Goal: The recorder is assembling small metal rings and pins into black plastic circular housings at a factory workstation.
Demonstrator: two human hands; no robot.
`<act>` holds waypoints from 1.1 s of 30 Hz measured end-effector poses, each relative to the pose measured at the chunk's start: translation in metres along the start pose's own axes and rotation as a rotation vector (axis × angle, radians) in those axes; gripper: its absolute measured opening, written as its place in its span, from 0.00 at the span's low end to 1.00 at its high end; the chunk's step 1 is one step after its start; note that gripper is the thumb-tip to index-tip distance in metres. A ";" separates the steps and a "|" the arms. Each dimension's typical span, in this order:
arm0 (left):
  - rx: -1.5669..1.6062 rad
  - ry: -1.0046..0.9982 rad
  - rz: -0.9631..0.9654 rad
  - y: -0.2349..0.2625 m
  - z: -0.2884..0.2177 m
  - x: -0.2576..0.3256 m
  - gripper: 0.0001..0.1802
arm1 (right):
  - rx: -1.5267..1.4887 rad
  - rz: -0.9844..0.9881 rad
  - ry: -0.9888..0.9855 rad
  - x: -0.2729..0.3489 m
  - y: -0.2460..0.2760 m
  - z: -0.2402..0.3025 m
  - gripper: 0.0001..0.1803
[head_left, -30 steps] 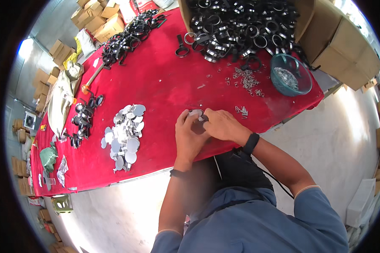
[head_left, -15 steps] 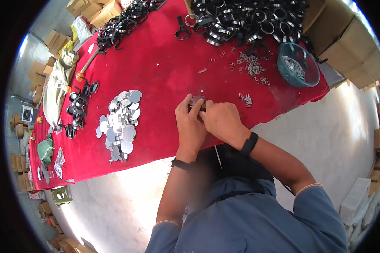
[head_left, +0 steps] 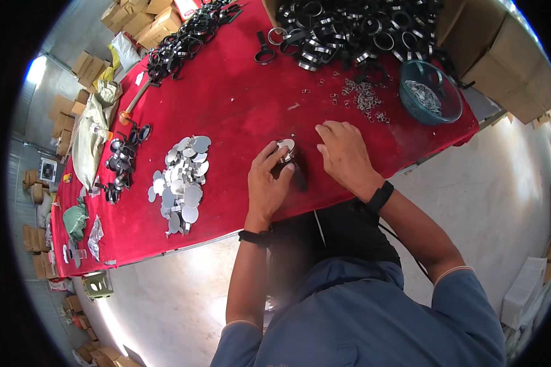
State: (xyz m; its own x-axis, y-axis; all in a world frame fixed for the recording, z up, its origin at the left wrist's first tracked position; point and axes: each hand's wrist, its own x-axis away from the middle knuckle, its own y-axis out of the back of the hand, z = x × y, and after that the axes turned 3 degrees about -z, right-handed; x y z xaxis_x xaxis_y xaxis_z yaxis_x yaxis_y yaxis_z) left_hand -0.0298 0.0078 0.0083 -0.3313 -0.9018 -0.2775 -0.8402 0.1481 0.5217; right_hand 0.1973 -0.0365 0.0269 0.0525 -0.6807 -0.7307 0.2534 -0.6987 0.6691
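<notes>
My left hand (head_left: pixel 268 185) is curled around a round piece with a silver disc top and a black strap-like tail (head_left: pixel 286 145). Its fingers press on the disc's left edge and the thumb lies by the near side; the piece rests on the red cloth. Just to the right, my right hand (head_left: pixel 347 154) hovers apart from it, holding nothing I can see, fingers loosely bent and spread from the thumb. Left of my left hand lies a pile of silver discs with bent tabs (head_left: pixel 183 183). Beyond my right hand are scattered small metal clips (head_left: pixel 364 100).
A heap of black rings with metal bands (head_left: pixel 343 33) fills the far right by a cardboard box (head_left: pixel 502 55). A teal bowl (head_left: pixel 450 113) holds small metal pieces. More black rings (head_left: pixel 190 43) lie far left, and a few (head_left: pixel 121 160) beyond the discs. The red-covered table (head_left: pixel 239 104) ends before me.
My right hand has come off the round piece and moved right, its fingers opening. My left hand stays at the piece, whose silver disc now shows.
</notes>
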 end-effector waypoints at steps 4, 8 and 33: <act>0.097 0.093 -0.005 -0.003 -0.001 -0.006 0.23 | -0.541 0.275 -0.465 0.003 -0.015 0.014 0.15; 0.132 0.149 -0.005 -0.003 -0.002 -0.007 0.23 | -1.027 0.597 -1.009 0.002 -0.029 0.030 0.13; 0.291 0.223 0.033 -0.002 0.005 -0.009 0.23 | -1.083 0.468 -1.070 0.014 -0.055 0.043 0.09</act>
State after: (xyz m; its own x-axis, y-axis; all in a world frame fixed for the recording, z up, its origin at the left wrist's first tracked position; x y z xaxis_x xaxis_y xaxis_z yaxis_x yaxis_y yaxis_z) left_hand -0.0272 0.0178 0.0056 -0.2857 -0.9561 -0.0652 -0.9281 0.2592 0.2673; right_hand 0.1423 -0.0177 -0.0141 -0.2352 -0.9410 0.2433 0.9719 -0.2306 0.0475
